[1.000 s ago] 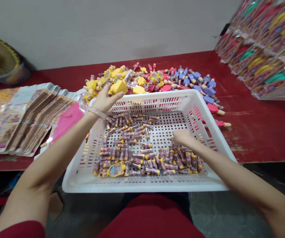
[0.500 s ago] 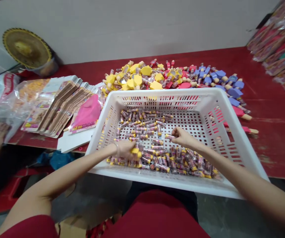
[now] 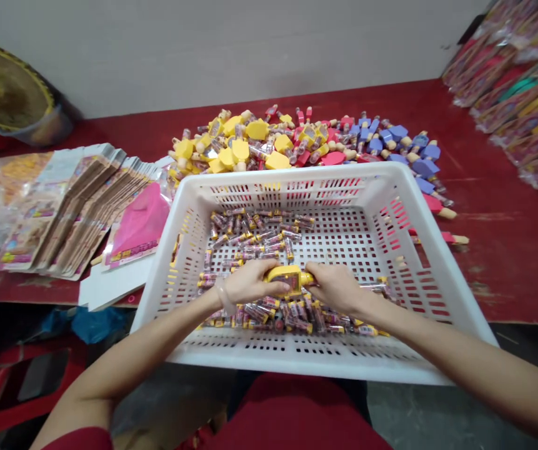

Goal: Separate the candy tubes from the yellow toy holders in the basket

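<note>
My left hand (image 3: 250,281) and my right hand (image 3: 334,287) meet low in a white perforated plastic crate (image 3: 292,364). Between them, both grip a small yellow plastic toy body (image 3: 287,278), and my right fingers cover its narrow end. Several clear tubes of small candies (image 3: 250,240) lie loose on the crate floor, some under my wrists. Behind the crate, a heap of yellow, red and blue foam-like figures with wooden-looking ends (image 3: 269,140) covers the table.
A red table (image 3: 498,262) runs behind and beside the crate. Stacked printed packaging cards (image 3: 76,212) and a pink card (image 3: 140,225) lie at left. Piled packaged toys (image 3: 517,94) stand at upper right. A woven hat (image 3: 6,87) leans at the wall.
My hands have come together over the crate's middle. The yellow piece, earlier low in my left hand, is now held by both hands. The view has shifted slightly.
</note>
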Demonstrator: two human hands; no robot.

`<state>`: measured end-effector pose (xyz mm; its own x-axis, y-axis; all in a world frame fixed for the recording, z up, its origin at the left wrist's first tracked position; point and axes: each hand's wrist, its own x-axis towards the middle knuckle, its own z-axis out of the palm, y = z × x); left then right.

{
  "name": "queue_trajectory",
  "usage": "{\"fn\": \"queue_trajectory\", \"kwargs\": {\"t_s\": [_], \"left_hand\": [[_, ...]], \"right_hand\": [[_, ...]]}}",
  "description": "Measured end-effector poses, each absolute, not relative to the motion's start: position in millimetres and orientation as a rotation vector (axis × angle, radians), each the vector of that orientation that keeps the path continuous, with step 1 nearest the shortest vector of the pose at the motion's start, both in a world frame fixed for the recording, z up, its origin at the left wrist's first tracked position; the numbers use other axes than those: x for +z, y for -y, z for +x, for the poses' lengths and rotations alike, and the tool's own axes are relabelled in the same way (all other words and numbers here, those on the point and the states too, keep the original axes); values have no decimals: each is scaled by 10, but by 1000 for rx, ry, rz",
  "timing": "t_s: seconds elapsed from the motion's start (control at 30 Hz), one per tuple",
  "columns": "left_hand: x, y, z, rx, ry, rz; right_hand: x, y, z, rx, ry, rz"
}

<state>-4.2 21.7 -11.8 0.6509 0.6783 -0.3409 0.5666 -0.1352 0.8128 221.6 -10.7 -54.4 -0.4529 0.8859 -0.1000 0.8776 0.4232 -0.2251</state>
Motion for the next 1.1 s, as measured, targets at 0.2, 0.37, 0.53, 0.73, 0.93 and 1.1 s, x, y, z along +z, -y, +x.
{"fn": "queue_trajectory", "kwargs": {"t_s": [0.2,0.37,0.53,0.73,0.93,1.1], "left_hand": [[-190,-121,-22,36,-957,1513],[-244,-102,-34,106,-876,1875],[-324,-134,-53,281,-608,2590],[-397,-214,-96,-125,-846,1965],[-574,-169,-107,252,-707,2583],[-535,-194,-91,178,-796,2601]], "right_hand": [[-498,180,2208,279,2805,-1485],[-413,207,2170,540,2730,-1697],[-485,114,2204,1761,2269,-1776],[-541,128,2208,573,2710,-1540],[-615,173,2263,1456,2510,-1619],[-611,125,2248,1615,2396,-1559]]}}
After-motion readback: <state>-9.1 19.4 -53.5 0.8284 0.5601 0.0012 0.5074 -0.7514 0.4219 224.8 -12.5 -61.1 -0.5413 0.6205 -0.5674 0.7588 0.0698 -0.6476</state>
